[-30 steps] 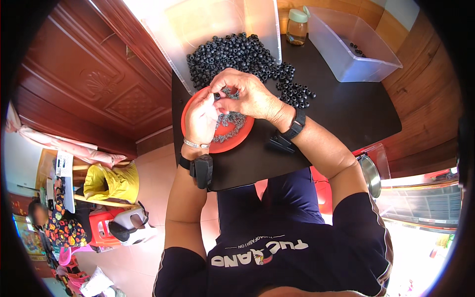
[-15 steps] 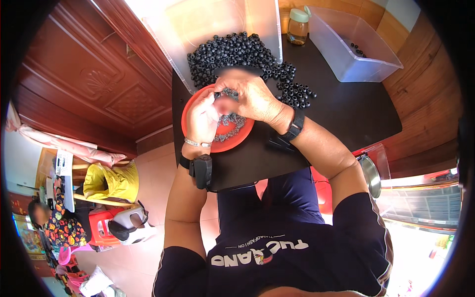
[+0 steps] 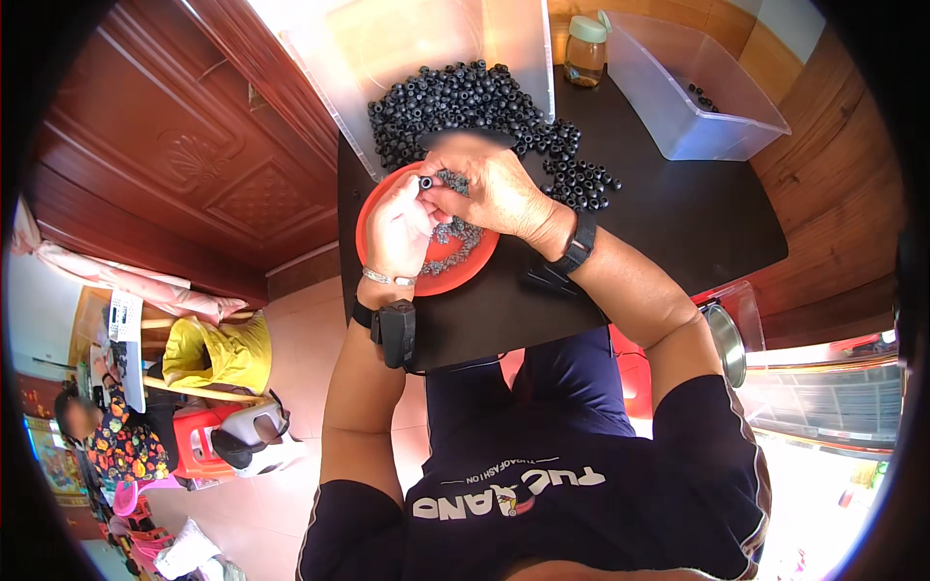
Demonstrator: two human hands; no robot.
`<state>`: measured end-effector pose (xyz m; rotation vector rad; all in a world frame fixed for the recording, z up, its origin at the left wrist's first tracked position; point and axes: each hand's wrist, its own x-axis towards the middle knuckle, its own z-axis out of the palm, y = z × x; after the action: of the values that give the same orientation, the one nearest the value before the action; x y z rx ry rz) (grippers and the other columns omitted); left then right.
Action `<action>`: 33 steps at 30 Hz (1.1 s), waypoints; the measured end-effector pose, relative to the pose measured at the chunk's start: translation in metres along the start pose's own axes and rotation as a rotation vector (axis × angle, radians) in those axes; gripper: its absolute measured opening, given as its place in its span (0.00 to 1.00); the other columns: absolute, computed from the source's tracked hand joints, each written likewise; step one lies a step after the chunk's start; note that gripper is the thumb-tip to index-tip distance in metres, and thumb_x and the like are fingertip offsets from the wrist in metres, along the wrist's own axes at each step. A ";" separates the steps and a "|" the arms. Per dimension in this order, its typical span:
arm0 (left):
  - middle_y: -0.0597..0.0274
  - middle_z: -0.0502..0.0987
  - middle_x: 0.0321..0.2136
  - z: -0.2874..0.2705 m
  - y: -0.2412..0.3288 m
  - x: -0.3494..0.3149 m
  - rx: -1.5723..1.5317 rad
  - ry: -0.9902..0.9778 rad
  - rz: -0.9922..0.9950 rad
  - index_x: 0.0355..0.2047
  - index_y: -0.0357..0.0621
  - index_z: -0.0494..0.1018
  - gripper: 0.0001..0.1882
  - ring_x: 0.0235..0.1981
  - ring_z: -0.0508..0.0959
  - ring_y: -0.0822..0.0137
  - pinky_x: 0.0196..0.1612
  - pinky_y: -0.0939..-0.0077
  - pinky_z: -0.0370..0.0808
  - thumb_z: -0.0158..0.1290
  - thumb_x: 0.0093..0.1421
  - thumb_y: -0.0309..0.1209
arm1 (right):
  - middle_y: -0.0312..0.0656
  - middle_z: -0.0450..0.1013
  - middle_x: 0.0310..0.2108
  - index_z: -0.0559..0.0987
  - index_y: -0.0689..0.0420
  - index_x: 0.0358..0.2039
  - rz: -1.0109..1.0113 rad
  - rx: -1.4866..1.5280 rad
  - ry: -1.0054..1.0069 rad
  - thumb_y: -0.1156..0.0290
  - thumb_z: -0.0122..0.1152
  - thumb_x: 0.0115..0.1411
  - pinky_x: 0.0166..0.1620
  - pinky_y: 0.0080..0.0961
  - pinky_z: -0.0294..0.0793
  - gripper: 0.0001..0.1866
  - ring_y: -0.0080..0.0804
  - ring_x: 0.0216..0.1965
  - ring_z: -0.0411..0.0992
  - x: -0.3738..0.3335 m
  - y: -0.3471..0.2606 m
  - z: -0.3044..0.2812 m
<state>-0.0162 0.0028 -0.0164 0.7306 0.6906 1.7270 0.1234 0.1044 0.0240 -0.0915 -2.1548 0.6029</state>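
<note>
Over a round red bowl [image 3: 372, 213], both of my hands work close together. My left hand [image 3: 392, 237] is closed, pinching a small black ring-shaped piece [image 3: 425, 182] with a light hole at its fingertips. My right hand [image 3: 499, 189] comes in from the right, its fingers bent and pressed near that piece; whatever they hold is too small to make out. Small grey pieces [image 3: 455, 254] lie in the bowl beneath the hands. Just beyond, a big heap of black ring-shaped pieces [image 3: 450, 102] spills from a tipped clear plastic bin [image 3: 334, 73] onto the dark table [image 3: 678, 228].
A loose cluster of black pieces [image 3: 579, 184] lies right of my right hand. A second clear bin [image 3: 712, 136] stands at the far right with a few black pieces inside, beside a lidded glass jar [image 3: 585, 58]. A person in a flowered top [image 3: 126, 441] is at the far left.
The black piece at my left fingertips now shows its open end more plainly. My right fingers have shifted slightly; the arms stay nearly where they were.
</note>
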 end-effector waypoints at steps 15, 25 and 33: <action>0.59 0.74 0.38 0.004 0.002 -0.001 0.078 -0.043 0.045 0.44 0.41 0.69 0.13 0.36 0.75 0.64 0.40 0.69 0.70 0.41 0.63 0.34 | 0.40 0.74 0.35 0.76 0.56 0.33 -0.024 0.061 0.025 0.73 0.67 0.43 0.39 0.28 0.76 0.14 0.36 0.36 0.75 0.001 0.001 0.001; 0.61 0.75 0.34 0.011 0.002 -0.003 -0.035 -0.002 0.021 0.44 0.41 0.70 0.14 0.34 0.75 0.65 0.40 0.70 0.70 0.44 0.63 0.35 | 0.36 0.72 0.35 0.77 0.56 0.34 0.164 0.383 -0.047 0.78 0.69 0.49 0.36 0.22 0.73 0.12 0.23 0.36 0.73 -0.001 0.006 0.001; 0.57 0.76 0.31 -0.007 0.025 0.000 0.003 0.066 0.130 0.34 0.41 0.71 0.11 0.31 0.76 0.65 0.36 0.73 0.71 0.46 0.62 0.37 | 0.36 0.72 0.32 0.79 0.54 0.31 0.040 -0.086 -0.256 0.72 0.66 0.48 0.39 0.27 0.73 0.08 0.36 0.36 0.73 0.000 0.008 -0.005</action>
<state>-0.0370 -0.0041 -0.0020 0.7367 0.7036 1.8764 0.1266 0.1131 0.0229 -0.1094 -2.4323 0.5696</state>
